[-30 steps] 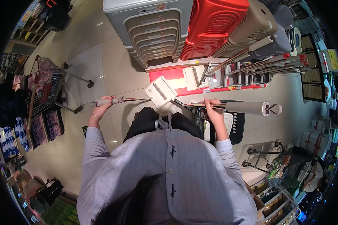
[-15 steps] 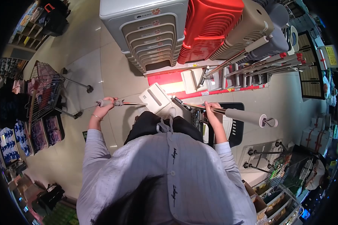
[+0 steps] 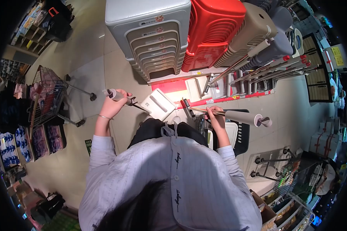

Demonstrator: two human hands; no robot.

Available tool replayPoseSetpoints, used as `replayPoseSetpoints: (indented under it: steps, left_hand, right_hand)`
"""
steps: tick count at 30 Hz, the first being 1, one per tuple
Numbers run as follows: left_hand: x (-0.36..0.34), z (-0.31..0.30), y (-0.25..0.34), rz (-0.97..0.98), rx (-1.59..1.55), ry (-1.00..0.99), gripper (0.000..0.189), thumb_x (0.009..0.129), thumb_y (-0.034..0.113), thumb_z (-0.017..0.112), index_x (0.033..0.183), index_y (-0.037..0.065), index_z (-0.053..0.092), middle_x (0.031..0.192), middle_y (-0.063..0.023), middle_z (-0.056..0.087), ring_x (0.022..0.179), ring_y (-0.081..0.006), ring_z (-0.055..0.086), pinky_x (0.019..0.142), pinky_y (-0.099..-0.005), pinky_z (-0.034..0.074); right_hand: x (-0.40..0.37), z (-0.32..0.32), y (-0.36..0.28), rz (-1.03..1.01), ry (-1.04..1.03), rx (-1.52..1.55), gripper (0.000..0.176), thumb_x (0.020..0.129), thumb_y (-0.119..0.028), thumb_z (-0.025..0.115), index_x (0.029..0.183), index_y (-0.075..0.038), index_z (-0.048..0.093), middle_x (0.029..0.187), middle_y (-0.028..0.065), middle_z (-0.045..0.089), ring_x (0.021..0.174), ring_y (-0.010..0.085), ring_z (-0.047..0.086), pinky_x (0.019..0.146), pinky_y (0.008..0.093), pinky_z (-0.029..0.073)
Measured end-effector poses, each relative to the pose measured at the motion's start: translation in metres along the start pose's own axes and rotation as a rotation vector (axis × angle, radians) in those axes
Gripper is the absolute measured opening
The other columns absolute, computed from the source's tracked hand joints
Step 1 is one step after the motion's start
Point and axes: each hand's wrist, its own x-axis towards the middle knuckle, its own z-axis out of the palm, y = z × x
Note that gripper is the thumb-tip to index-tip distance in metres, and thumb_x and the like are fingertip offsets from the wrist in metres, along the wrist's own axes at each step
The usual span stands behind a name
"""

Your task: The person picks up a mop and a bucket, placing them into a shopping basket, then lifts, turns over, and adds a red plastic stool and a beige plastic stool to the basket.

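My left hand is wrapped round the pale grip of a long-handled dustpan. Its short visible pole runs down to the white, slotted pan near my feet. My right hand is closed on the pole of a long-handled broom, just below the thick grey grip, which points out to the right. The broom's narrow dark head is low, right of the pan; its bristles cannot be made out.
Ahead stand stacked grey stools, red stools and brown stools. Another white dustpan and several poles lean beside them. A black basket is by my right leg. Shopping carts stand left and right.
My left hand has moved forward and right, tilting the dustpan's grip upward. My right hand has shifted slightly left and back, and the broom's grip has come left with it.
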Motion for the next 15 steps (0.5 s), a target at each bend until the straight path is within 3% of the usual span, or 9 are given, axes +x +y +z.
replayPoseSetpoints:
  steps: [5,7,11,13,14,15]
  left_hand:
    - [-0.006,-0.005,0.055,-0.009,0.0,-0.017,0.004,0.073,0.006,0.053,0.072,0.006,0.048,0.082,-0.0049,0.061,0.087,-0.0106,0.058,0.054,-0.0206,0.041]
    - [-0.007,-0.003,0.069,0.037,-0.011,-0.007,0.007,0.075,0.01,0.056,0.074,0.006,0.05,0.078,-0.0027,0.06,0.077,-0.0087,0.057,0.053,-0.0206,0.041]
    - [0.004,0.011,0.078,-0.02,0.082,0.011,0.014,0.075,0.017,0.061,0.075,0.007,0.051,0.072,-0.0002,0.057,0.065,-0.0074,0.053,0.053,-0.0208,0.041]
    - [0.02,0.024,0.061,0.034,0.127,-0.067,0.02,0.075,0.022,0.065,0.075,0.007,0.053,0.067,0.0008,0.055,0.058,-0.0074,0.049,0.053,-0.0215,0.041]
    - [0.026,0.032,0.055,0.088,0.176,-0.097,0.021,0.077,0.025,0.064,0.075,0.008,0.053,0.066,0.003,0.053,0.058,-0.0046,0.048,0.049,-0.0192,0.038]
    - [0.028,0.041,0.058,0.092,0.174,-0.105,0.021,0.077,0.025,0.064,0.075,0.008,0.053,0.066,0.003,0.053,0.058,-0.0046,0.048,0.049,-0.0192,0.038]
  right_hand:
    - [0.004,-0.004,-0.001,0.044,0.012,0.021,0.025,0.084,-0.021,0.057,0.075,0.002,0.051,0.071,0.0079,0.054,0.048,0.0135,0.057,0.047,0.024,0.046]
    - [0.001,-0.008,-0.015,0.089,0.051,-0.011,0.026,0.084,-0.023,0.057,0.074,0.001,0.053,0.062,0.007,0.056,0.047,0.0122,0.056,0.045,0.0247,0.044]
    - [0.001,-0.009,-0.036,0.163,0.031,0.043,0.026,0.083,-0.022,0.059,0.074,0.002,0.055,0.059,0.0059,0.055,0.046,0.0104,0.054,0.045,0.0245,0.042]
    - [0.003,-0.004,-0.038,-0.126,0.081,0.183,0.019,0.081,-0.015,0.061,0.075,0.001,0.053,0.066,0.0039,0.054,0.055,0.0112,0.054,0.05,0.0248,0.043]
    - [0.006,-0.004,-0.041,-0.082,0.038,0.134,0.014,0.08,-0.01,0.062,0.077,0.001,0.054,0.067,0.0067,0.057,0.057,0.0135,0.055,0.053,0.0248,0.044]
    - [0.013,0.0,-0.035,-0.161,0.026,0.072,0.013,0.08,-0.011,0.061,0.081,0.001,0.056,0.069,0.01,0.059,0.06,0.0167,0.058,0.057,0.0274,0.045]
